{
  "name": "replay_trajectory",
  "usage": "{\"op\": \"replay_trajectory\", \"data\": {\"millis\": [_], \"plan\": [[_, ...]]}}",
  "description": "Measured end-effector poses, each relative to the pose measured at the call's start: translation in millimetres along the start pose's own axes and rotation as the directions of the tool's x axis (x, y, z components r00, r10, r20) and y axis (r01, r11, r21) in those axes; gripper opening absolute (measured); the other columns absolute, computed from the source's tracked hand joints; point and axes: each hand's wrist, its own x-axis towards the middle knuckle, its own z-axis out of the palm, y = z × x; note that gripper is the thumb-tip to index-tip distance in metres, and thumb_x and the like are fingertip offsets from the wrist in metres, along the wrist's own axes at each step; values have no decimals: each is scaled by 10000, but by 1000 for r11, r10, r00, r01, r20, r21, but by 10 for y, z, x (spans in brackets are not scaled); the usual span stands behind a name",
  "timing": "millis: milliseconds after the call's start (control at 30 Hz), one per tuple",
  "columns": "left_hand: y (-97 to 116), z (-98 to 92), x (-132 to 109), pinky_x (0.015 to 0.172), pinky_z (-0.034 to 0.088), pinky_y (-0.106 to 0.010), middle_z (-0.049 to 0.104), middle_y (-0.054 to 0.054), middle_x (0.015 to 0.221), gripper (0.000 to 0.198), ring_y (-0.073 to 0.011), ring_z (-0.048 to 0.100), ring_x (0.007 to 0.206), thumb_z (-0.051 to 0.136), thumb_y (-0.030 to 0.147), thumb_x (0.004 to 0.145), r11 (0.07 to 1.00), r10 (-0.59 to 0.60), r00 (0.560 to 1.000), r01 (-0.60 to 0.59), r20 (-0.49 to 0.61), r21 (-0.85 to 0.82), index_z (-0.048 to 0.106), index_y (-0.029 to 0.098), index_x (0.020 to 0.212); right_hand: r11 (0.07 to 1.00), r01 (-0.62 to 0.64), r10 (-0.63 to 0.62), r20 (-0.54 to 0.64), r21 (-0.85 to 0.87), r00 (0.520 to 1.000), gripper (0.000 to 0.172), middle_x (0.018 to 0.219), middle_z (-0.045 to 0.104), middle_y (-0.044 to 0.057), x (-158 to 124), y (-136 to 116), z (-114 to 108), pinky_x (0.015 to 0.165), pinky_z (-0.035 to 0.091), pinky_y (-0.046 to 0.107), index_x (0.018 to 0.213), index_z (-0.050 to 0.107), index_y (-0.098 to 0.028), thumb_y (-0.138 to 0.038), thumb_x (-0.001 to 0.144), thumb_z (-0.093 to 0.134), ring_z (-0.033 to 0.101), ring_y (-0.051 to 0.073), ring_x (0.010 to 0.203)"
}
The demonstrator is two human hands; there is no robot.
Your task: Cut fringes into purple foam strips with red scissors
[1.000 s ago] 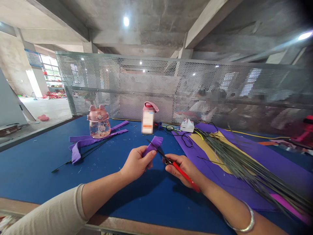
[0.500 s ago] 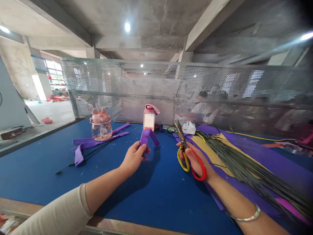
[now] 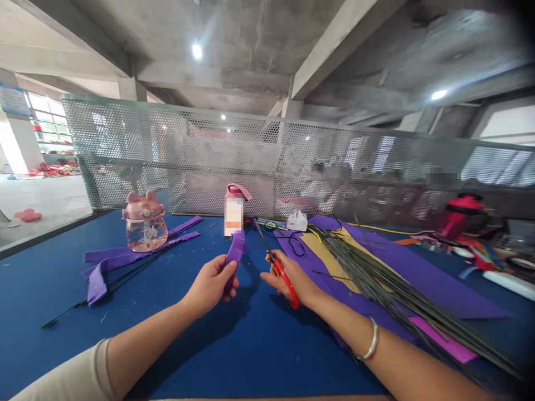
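Note:
My left hand (image 3: 212, 283) pinches a strip of purple crepe paper (image 3: 236, 248) between thumb and fingers, its upper end standing up above the blue table. To the right of it, my right hand (image 3: 292, 277) is wrapped round a pair of scissors (image 3: 287, 279) with red and yellow handles. The blades point up and to the left, apart from the strip. Farther left, more purple crepe strips (image 3: 98, 281) lie beside a thin dark green stem (image 3: 62, 316).
A clear pink-lidded bottle (image 3: 146, 225) stands at left, a pink bottle (image 3: 234, 214) at the back. On the right, dark green stems (image 3: 368, 267) lie over purple sheets (image 3: 434, 284) and tan paper (image 3: 330, 259). A perforated metal screen (image 3: 234, 150) borders the table's back.
The view has turned right. My right hand has come closer to my left, and the scissors have turned so the yellow handle is mostly hidden. The strip's drooping end now stands up.

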Motion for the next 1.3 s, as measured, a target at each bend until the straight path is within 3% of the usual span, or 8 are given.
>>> {"op": "replay_trajectory", "data": {"millis": [167,300,433,500,667,833,1067,1300], "plan": [[50,-26,132,453,432,-183,551,24,652,175,-79,530,514,524,313,786,990,21,987,-42,-161,-133,465,175,876,993,-22,-2,194,119,981,329,677,509,-67,51,38,-115,451,398,177,992,394,-217,-249,750,614,463,66,480],[-2,-68,229,539,482,-203,576,-7,749,139,-83,569,605,531,183,764,974,6,992,-36,-129,-225,458,165,881,991,-60,45,122,120,992,307,669,485,-58,178,55,-92,395,398,172,981,414,-218,-358,778,597,474,76,460],[-137,-108,209,436,430,-174,574,-7,763,157,-92,572,582,503,237,804,971,-67,996,51,-61,-235,445,176,937,970,-136,154,-74,201,985,374,626,422,-66,180,47,73,380,411,199,1042,393,-214,-494,821,508,447,87,427],[-199,-117,180,373,366,-151,539,22,688,179,-75,522,506,494,275,816,975,-84,996,76,-31,-207,446,179,960,978,-80,102,-108,192,989,409,674,423,-52,110,76,142,445,435,203,1074,394,-215,-467,797,561,458,91,493],[-271,-104,146,332,259,-135,455,62,553,264,-45,408,402,451,424,840,983,-82,996,84,20,-160,465,170,907,986,-50,47,22,159,999,464,799,474,-8,-49,152,143,578,459,218,1151,427,-234,-414,770,621,505,121,652],[-232,-91,148,356,319,-134,511,30,611,324,-64,481,480,494,475,805,974,-143,990,138,-15,-181,500,162,887,982,-137,129,72,128,989,585,809,551,2,-81,115,13,591,469,224,1241,433,-255,-392,721,663,534,142,676],[-290,-87,181,419,418,-151,608,-63,833,336,-115,585,679,567,432,772,953,-195,979,176,-55,-247,531,140,934,853,-435,349,305,287,886,613,879,583,13,-84,-21,-12,531,474,212,1236,450,-273,-394,680,681,535,125,626],[-286,-78,158,373,340,-149,514,15,607,411,-65,469,468,576,537,726,954,-176,984,180,38,-242,540,143,838,721,-436,416,167,539,894,455,688,504,-1,-110,9,-10,528,485,262,1039,553,-229,-535,706,611,526,142,564]]}}
